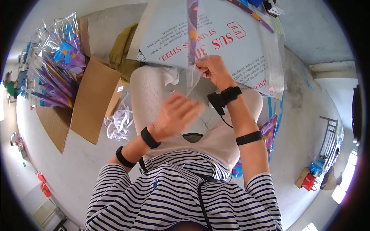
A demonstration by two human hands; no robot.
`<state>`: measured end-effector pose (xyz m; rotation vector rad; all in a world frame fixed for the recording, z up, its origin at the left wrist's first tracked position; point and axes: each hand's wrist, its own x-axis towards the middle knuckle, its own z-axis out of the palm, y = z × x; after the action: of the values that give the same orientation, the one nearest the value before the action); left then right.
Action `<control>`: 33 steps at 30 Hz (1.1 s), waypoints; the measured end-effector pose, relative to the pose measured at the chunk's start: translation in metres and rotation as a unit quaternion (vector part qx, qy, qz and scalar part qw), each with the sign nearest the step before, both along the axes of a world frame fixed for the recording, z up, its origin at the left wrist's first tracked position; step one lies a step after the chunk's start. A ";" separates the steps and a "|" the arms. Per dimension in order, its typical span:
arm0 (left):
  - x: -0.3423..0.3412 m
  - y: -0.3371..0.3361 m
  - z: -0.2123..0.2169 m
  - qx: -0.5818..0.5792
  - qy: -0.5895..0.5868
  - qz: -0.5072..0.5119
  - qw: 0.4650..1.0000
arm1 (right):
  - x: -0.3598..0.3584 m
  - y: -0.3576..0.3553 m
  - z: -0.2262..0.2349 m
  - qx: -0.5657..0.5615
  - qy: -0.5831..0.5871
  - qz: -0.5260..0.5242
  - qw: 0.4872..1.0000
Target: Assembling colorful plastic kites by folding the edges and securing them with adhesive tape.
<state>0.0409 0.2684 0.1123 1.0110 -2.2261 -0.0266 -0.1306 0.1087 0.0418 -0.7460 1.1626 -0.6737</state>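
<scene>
A long, narrow purple patterned strip (192,30) lies in a clear plastic sleeve over the film-covered board (162,42). The sleeve's loose end (191,79) hangs past the board's near edge, above my lap. My right hand (213,70) pinches this end between thumb and fingers. Below and to the left, my left hand (178,115) is in the air over my thighs, apart from the sleeve. Motion smears its fingers, so whether it holds anything cannot be made out.
At left, an open cardboard box (94,100) holds several purple items in clear sleeves (58,73). White plastic strips (118,121) lie beside it. A stack of clear sleeves (274,61) rests on the board's right side, near another purple strip (252,14). Olive cloth (122,50) lies behind the box.
</scene>
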 end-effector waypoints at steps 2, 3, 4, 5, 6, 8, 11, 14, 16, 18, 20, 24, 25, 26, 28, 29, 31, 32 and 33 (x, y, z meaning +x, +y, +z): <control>0.002 0.004 -0.001 0.013 0.043 -0.044 0.998 | -0.005 -0.003 -0.001 0.001 -0.010 0.008 1.000; 0.008 -0.002 -0.008 0.110 0.130 0.038 0.985 | -0.006 -0.002 0.002 0.003 -0.017 0.015 1.000; 0.014 -0.014 -0.018 0.205 0.213 0.117 0.948 | -0.008 -0.001 0.004 0.003 -0.017 0.014 1.000; 0.020 -0.034 -0.035 0.267 0.313 0.190 0.891 | -0.009 -0.001 0.009 0.006 -0.018 0.027 0.999; 0.020 -0.054 -0.042 0.269 0.314 0.185 0.892 | -0.014 -0.002 0.011 0.010 -0.018 0.035 0.999; 0.015 -0.081 -0.046 0.584 0.469 0.135 0.649 | -0.023 -0.003 0.010 0.009 -0.028 0.046 0.999; 0.000 -0.102 -0.077 0.681 0.475 0.004 0.557 | -0.036 0.000 0.025 0.001 0.014 0.054 0.998; -0.018 -0.113 -0.083 0.668 0.510 0.018 0.543 | -0.064 0.019 0.043 -0.082 0.159 -0.019 0.984; -0.025 -0.115 -0.088 0.660 0.518 0.036 0.543 | -0.073 0.043 0.063 -0.196 0.305 -0.117 0.924; -0.038 -0.117 -0.090 0.660 0.528 0.048 0.532 | -0.084 0.074 0.070 -0.269 0.360 -0.184 0.874; -0.049 -0.117 -0.087 0.667 0.540 0.044 0.512 | -0.077 0.113 0.065 -0.249 0.325 -0.173 0.896; -0.065 -0.115 -0.087 0.674 0.565 0.013 0.476 | -0.056 0.136 0.047 -0.164 0.312 -0.173 0.920; -0.068 -0.114 -0.087 0.675 0.563 0.012 0.477 | -0.057 0.135 0.035 -0.165 0.353 -0.189 0.902; -0.070 -0.114 -0.084 0.676 0.561 0.012 0.478 | -0.056 0.131 0.028 -0.169 0.336 -0.206 0.903; -0.074 -0.114 -0.079 0.676 0.558 0.010 0.481 | -0.055 0.129 0.021 -0.169 0.341 -0.207 0.901; -0.075 -0.113 -0.078 0.675 0.564 0.013 0.476 | -0.053 0.127 0.019 -0.167 0.346 -0.203 0.901; -0.079 -0.112 -0.074 0.672 0.570 0.014 0.473 | -0.047 0.122 0.014 -0.179 0.351 -0.211 0.895; -0.080 -0.111 -0.072 0.675 0.569 0.010 0.470 | -0.045 0.119 0.013 -0.190 0.356 -0.218 0.889; -0.081 -0.110 -0.070 0.679 0.568 0.006 0.466 | -0.044 0.116 0.014 -0.194 0.355 -0.219 0.888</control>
<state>-0.0403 0.1584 0.0423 1.0513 -0.5002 -2.0528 -0.1749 0.2251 0.0553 -1.1360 1.9357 -1.0782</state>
